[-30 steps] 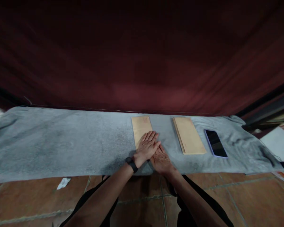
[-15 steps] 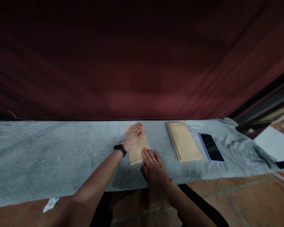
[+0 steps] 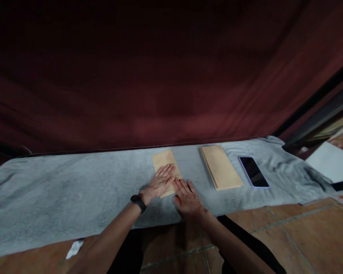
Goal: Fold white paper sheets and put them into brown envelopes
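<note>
A tan paper envelope (image 3: 162, 159) lies flat on the grey cloth in front of me, with faint reddish print near its far end. My left hand (image 3: 160, 180), a black band on its wrist, rests palm down across the envelope's middle with the fingers stretched out. Beside it, my right hand (image 3: 187, 198) touches the near right edge with its fingertips, fingers extended and palm down. Neither hand grasps anything. The hands cover part of the envelope's near half.
To the right lies a stack of tan envelopes (image 3: 221, 167), then a phone (image 3: 254, 172) in a purple case. Grey cloth (image 3: 74, 190) covers the long surface. A dark red curtain (image 3: 171, 95) hangs behind it. White crumpled paper (image 3: 74, 248) lies on the tiled floor.
My left hand has slid toward me along the envelope, uncovering the print at its far end. My right hand stays at the near right edge. The view has tilted slightly.
</note>
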Tool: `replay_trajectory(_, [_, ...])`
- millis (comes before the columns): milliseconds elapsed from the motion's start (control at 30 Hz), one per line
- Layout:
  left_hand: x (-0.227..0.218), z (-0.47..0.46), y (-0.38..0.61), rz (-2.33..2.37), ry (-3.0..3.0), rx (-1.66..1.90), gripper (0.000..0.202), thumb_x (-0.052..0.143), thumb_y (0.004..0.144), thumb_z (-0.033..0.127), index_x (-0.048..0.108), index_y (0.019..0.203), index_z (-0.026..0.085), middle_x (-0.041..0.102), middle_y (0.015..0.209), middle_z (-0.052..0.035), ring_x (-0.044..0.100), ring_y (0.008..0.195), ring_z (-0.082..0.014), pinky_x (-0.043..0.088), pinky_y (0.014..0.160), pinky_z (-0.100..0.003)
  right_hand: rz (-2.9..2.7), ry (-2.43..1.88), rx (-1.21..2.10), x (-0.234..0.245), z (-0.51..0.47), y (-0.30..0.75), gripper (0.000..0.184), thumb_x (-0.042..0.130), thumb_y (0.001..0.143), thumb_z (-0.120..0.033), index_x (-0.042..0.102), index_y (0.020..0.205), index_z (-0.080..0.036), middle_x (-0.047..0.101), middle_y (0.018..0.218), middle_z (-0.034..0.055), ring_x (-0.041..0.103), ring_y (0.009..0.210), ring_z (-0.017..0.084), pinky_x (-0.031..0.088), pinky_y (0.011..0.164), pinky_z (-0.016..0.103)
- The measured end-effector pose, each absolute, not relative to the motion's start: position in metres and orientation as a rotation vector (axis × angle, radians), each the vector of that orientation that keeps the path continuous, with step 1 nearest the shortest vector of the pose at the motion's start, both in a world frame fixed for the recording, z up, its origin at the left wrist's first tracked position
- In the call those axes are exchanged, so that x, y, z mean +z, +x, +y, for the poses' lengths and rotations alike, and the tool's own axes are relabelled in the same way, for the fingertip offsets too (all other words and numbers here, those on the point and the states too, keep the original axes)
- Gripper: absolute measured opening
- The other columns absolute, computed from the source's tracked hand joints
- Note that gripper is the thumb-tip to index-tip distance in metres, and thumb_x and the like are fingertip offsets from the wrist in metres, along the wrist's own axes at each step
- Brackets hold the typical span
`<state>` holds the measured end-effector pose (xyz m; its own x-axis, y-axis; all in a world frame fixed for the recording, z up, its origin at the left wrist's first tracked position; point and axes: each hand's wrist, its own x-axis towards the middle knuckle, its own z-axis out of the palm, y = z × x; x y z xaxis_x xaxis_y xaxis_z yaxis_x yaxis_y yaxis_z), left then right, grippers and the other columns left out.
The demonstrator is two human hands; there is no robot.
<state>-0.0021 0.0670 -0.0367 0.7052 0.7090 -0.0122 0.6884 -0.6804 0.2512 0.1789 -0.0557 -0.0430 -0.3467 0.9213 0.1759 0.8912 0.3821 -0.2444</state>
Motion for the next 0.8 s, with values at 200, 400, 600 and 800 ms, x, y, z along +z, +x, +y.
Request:
replay_trajectory(200, [-0.034,0.018,-0.016,1.085,2.648,0.066,0.06,0.015,0.107,0.045,0.021,0.161,0.019,0.024,0.167,-0.0077,0.021,0.154,-0.0161,0.02,0.126,-0.038,-2.355,-1.595,0.181,-0.041,-0.057,0.178,0.055,0.033,0.105,-0.034,0.035,0.156,-0.013,0.033,0.162,0.0094,0.028,0.152,0.025,0.017,0.127,0.052])
replay_trajectory(400, [-0.035,-0.035,-0.014,1.261,2.75,0.19,0.062,0.025,0.106,0.047,0.026,0.159,0.015,0.031,0.164,-0.0121,0.027,0.153,-0.0224,0.03,0.123,-0.044,-2.399,-1.548,0.102,-0.042,-0.059,0.18,0.054,0.03,0.106,-0.028,0.031,0.157,-0.01,0.027,0.164,0.0114,0.025,0.153,0.025,0.017,0.126,0.053])
replay_trajectory(600, [-0.039,-0.063,-0.004,1.357,2.914,0.442,0.069,0.039,0.103,0.049,0.023,0.16,0.011,0.037,0.161,-0.0153,0.031,0.151,-0.0266,0.031,0.122,-0.048,-2.427,-1.532,0.082,-0.04,-0.058,0.183,0.054,0.028,0.107,-0.03,0.029,0.158,-0.013,0.028,0.164,0.0115,0.025,0.153,0.024,0.02,0.125,0.051])
replay_trajectory(800, [-0.041,-0.06,-0.021,1.433,2.903,0.471,0.071,0.04,0.103,0.047,0.024,0.158,0.006,0.039,0.159,-0.0189,0.034,0.149,-0.028,0.037,0.119,-0.048,-2.341,-1.628,0.09,-0.042,-0.055,0.191,0.058,0.026,0.107,-0.036,0.024,0.159,-0.011,0.025,0.165,0.0106,0.026,0.153,0.024,0.017,0.127,0.051])
